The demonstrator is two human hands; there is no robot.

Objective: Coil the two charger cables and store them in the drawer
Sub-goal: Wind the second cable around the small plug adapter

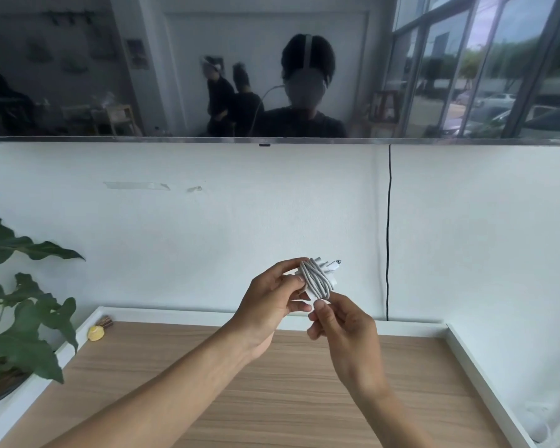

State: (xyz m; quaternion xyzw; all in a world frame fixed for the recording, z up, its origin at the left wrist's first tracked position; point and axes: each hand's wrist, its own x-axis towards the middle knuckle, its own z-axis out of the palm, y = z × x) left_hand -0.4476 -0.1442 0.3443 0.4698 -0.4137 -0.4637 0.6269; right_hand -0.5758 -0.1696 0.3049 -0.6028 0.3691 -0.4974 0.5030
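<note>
Two hands are raised in front of the pale wall (207, 227), above a wood-topped counter (288, 399) with a white raised rim. Only one charger cable (317, 279) is in view: a white cord wound into a tight bundle of several loops around what looks like a white adapter block, with one plug tip sticking out at the upper right. The left hand (272, 302) is closed on the bundle's left side, thumb on top and fingers curled beneath. The right hand (346, 331) pinches the bottom of the bundle between thumb and forefinger, its other fingers folded in. The cable is held in the air, clear of the counter. One black wire (389, 227) hangs down the wall from one wall-mounted screen (272, 66). One leafy plant (17, 318) stands at the left, and one small yellow object (96, 333) lies at the counter's far left corner.
</note>
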